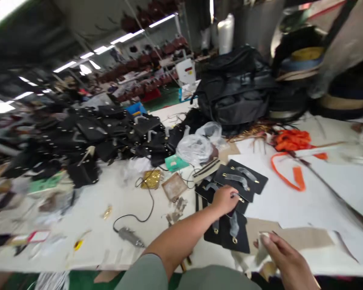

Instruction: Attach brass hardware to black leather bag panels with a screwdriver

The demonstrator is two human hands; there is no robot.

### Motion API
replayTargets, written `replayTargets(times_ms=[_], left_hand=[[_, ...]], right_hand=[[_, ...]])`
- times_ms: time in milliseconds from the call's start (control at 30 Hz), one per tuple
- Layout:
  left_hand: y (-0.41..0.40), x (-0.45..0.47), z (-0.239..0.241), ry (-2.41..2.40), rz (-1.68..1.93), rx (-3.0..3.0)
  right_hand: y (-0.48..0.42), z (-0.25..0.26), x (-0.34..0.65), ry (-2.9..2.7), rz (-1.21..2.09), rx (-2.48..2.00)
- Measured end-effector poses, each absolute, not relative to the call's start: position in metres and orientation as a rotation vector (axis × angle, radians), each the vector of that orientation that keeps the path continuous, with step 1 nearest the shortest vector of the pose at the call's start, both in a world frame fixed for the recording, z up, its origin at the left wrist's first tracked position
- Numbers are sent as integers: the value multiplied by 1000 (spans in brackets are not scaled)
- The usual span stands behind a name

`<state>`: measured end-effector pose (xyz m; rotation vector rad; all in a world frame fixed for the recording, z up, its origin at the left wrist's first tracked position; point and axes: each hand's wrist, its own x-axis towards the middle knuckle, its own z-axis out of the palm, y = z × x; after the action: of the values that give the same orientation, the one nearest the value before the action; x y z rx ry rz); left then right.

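Note:
My left hand (226,200) reaches across to a cluster of flat black panels (242,243), its fingers closed on a plastic-wrapped handle (235,195) of one panel. Much of that handle is hidden under the fingers. Each panel around it carries a short handle with gold-coloured end fittings; one wrapped handle (234,225) lies just in front, another (236,179) just behind. Lower right, near the table's front edge, my right hand (286,259) pinches a pale, crumpled piece of cloth (261,249) between thumb and fingers. Blur hides its exact kind.
A grey corded hand tool (131,237) lies left of my forearm. Beyond are a gold packet (151,179), clear plastic bags (195,148) and many black bags (90,133). An orange strap (298,177) and a large black bag (234,86) are to the right and behind.

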<state>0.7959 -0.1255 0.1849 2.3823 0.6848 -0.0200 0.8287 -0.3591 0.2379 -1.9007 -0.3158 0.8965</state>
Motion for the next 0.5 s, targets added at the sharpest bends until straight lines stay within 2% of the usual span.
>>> replayTargets(times_ms=[133, 500], left_hand=[[-104, 815, 168, 446, 23, 2583], [-94, 846, 149, -483, -56, 2950]], right_hand=[[-357, 237, 830, 57, 954, -1774], [-355, 236, 834, 218, 913, -1686]])
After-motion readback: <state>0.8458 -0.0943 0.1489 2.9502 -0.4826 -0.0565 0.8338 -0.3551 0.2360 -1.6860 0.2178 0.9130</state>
